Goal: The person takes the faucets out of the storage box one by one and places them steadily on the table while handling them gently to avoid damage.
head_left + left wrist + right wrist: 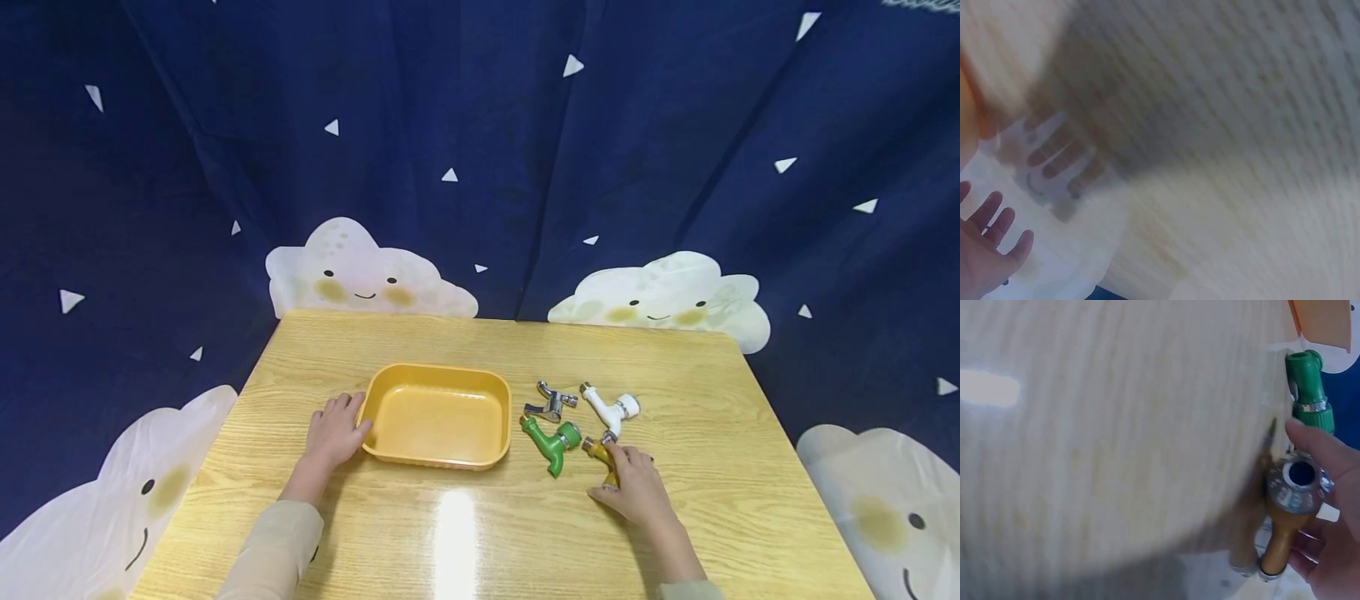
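Note:
My left hand (pixel 336 429) rests at the left side of a yellow-orange plastic tray (pixel 435 460), its fingertips right at the rim. In the left wrist view its fingers (pixel 1002 225) are loosely spread. My right hand (pixel 637 483) holds a yellow faucet (pixel 600 452) between thumb and fingers, low over the table and partly hidden by the hand. In the right wrist view the faucet's silver-ringed end faces the camera. Close by lie a green faucet (pixel 553 442), a white faucet (pixel 606 408) and a small chrome faucet (pixel 553 402).
The wooden table (pixel 600 550) carries the tray left of the faucets. Behind and beside it hangs a dark blue curtain (pixel 480 100) with cloud and triangle prints. A bright light reflection shows on the tabletop near the front.

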The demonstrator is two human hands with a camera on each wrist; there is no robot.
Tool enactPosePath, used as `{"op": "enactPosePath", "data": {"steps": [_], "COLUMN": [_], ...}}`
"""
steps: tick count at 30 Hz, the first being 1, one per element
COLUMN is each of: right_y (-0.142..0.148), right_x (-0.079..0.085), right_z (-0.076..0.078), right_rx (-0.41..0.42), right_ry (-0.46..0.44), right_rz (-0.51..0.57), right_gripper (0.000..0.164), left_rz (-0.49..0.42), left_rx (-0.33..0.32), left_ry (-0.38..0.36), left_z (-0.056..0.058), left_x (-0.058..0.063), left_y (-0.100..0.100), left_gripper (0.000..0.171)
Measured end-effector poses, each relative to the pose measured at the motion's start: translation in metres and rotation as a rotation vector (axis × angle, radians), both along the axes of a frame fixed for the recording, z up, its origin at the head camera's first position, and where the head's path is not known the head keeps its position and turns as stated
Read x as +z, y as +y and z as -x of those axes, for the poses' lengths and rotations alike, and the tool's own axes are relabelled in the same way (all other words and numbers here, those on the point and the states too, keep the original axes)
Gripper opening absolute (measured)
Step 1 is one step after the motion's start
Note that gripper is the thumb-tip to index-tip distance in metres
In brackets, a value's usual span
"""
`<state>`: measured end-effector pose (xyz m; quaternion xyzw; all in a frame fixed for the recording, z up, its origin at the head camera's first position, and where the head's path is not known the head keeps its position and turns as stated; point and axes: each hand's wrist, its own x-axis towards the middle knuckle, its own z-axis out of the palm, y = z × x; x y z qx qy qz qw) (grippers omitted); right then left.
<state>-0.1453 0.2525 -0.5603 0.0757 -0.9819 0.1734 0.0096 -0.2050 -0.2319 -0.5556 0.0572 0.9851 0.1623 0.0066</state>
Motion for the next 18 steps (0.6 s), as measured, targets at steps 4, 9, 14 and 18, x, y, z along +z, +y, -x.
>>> {"op": "enactPosePath", "data": {"steps": [4,9,14,18], "right_y": [0.007,0.030,0.050,0.051], "right_x": [0.017,0.056,0.110,0.155], "right_z": [0.006,0.030,0.066,0.095], "right_rx": [0.018,0.037,0.009,-0.030], "right_ry": [-0.095,-0.166,-0.068,0.049], "right_rz": [0.045,0.130,0.072,0.021], "right_gripper": [0.079,0.071,0.076,0.082], "left_rz": [-0.004,-0.053,-0.101,-0.092], "left_rx": [-0.011,0.001,0.031,0.055], "left_ry": [-0.048,-0.132,-0.108,0.005], "left_z": [0.004,0.017,0.039,0.062], "left_x": [0.007,0.028,0.062,0.098], "left_y": [-0.001,-0.001,0.000,0.009], "left_gripper": [0.057,0.061,0.072,0.074]}}
